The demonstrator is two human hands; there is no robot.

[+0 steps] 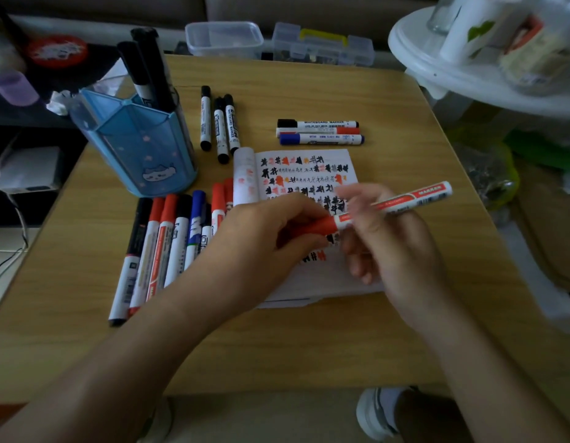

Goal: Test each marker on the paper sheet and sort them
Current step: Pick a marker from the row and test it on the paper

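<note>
A red marker is held over the paper sheet, which is covered with red and black test scribbles. My left hand grips its red cap. My right hand holds the white barrel. Several unsorted markers lie in a row left of the paper. Three black markers lie beyond the sheet, and three more, black, red and blue, lie to their right.
A blue pen holder with two black markers stands at the table's left rear. Clear plastic boxes sit at the far edge. A white round stand crowds the right rear. The wooden table shows in front.
</note>
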